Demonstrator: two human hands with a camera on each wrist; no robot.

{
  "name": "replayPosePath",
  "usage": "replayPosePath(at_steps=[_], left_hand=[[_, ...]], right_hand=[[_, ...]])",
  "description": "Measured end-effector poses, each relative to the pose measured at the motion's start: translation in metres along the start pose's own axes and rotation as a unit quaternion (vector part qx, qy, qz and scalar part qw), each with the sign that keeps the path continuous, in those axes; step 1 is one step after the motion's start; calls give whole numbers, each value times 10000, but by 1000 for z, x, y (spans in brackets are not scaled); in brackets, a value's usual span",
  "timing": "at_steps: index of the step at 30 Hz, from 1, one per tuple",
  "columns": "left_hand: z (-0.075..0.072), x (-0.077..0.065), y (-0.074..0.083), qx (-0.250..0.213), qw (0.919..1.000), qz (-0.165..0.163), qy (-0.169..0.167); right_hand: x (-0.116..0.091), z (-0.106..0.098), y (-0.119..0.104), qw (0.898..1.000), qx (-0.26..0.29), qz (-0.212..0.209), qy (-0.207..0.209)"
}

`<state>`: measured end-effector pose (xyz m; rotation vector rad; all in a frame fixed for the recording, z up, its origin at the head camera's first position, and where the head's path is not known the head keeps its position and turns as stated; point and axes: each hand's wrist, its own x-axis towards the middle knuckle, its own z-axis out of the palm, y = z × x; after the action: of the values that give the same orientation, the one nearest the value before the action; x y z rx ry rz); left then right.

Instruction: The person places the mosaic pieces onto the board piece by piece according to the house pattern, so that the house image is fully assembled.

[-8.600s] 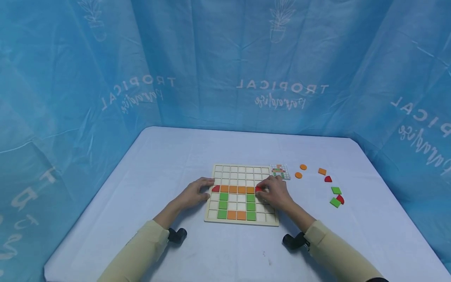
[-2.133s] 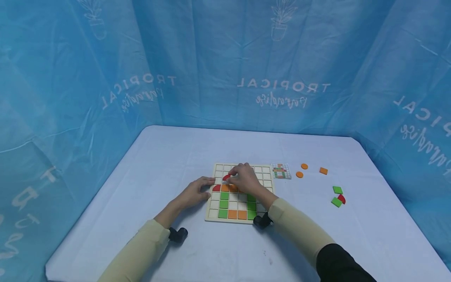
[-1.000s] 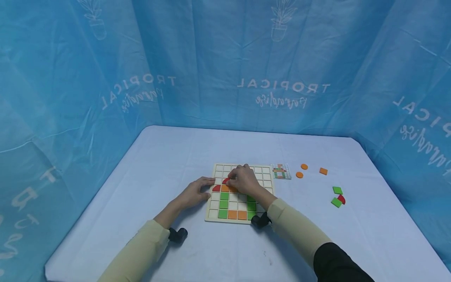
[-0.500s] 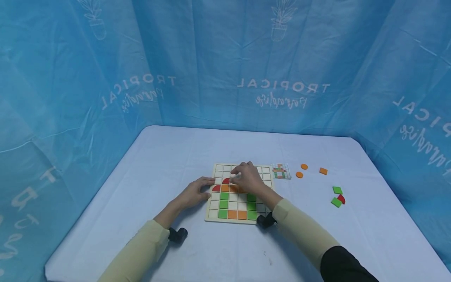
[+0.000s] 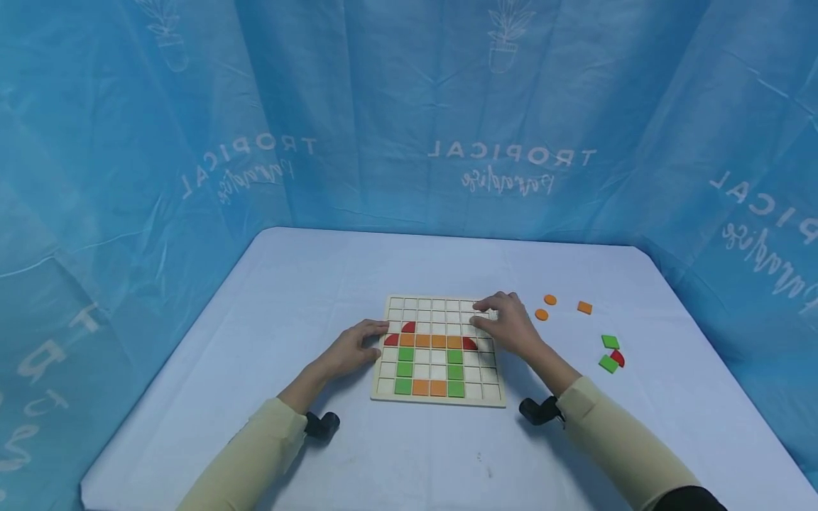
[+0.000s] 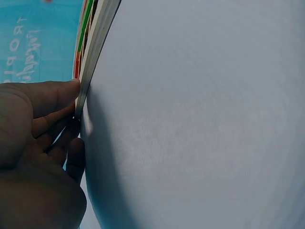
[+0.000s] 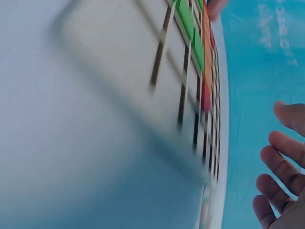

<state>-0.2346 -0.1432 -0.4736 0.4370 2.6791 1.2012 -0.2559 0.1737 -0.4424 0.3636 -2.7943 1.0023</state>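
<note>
A wooden grid board (image 5: 422, 371) lies on the table. My left hand (image 5: 350, 349) touches its left edge, thumb and fingers spread along it; in the left wrist view one fingertip meets the rim. Over the board's upper right, my right hand (image 5: 507, 326) is in the air with thumb and forefinger apart, holding nothing. A red quarter-circle tile (image 5: 408, 327) sits above the row of orange square tiles (image 5: 422, 341). Red tiles (image 5: 469, 343) end that row on both sides. Below are two columns of green square tiles (image 5: 405, 370), joined at the bottom by two orange squares.
To the board's right lie two orange discs (image 5: 542, 314), an orange square (image 5: 584, 308), two green squares (image 5: 610, 342) and a red tile (image 5: 618, 358). The small pattern card is hidden behind the right hand in the head view. Blue curtains (image 5: 409, 106) surround the table.
A second ago my right fingers were on the red tile in the upper row; they have let go and moved right, towards the card. My left hand has stayed at the board's edge.
</note>
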Motion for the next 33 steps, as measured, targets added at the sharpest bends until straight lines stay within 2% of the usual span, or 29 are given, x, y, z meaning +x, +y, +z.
replayPosePath(at_steps=[4,12,16,23,28,33], left_hand=[[0,-1,2,32,10000,-6,-15],[-3,-3,3,3,10000,34,-14],[-3,-3,3,-33,10000,17,-24],[-2,-3,3,-22,10000,15,-10],[-1,-2,2,-40,10000,-55,-19],[-1,-3,2,-51,9999,-92,-11]], right_hand=[[-17,-22,22,9991,93,388,111],[-46,-65,79,9937,-532,787,587],[-61,-84,107,9901,-678,997,717],[-74,-107,139,9865,-753,1374,473],[-77,-113,159,9850,-703,1568,154],[-79,-117,168,9834,-630,1695,-142]])
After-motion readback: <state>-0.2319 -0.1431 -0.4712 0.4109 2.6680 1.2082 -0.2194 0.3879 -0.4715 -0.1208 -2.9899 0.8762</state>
